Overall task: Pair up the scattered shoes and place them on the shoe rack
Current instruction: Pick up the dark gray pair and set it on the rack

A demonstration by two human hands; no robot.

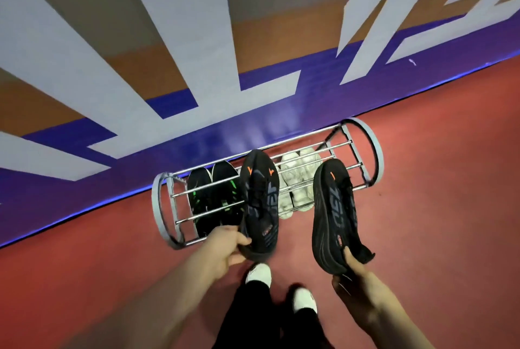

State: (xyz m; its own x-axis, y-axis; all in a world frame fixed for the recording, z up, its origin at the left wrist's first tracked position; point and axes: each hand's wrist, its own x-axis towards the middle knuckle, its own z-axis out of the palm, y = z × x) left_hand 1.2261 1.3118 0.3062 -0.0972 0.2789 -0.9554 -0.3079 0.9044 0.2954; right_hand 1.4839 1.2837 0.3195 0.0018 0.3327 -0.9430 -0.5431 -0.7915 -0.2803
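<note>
Shoes up: your left hand pinches one black shoe by the heel, your right hand grips its mate. Beyond both hands, the shoe rack looks crowded, so either heel-held shoe could snag a bar and slip.

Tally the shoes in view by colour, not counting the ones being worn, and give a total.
Black shoes with orange marks, one held in the left hand and one in the right hand: 2
Black shoes with green accents, on the metal-bar shoe rack: 2
White shoes, on the rack: 2
Total: 6
</note>
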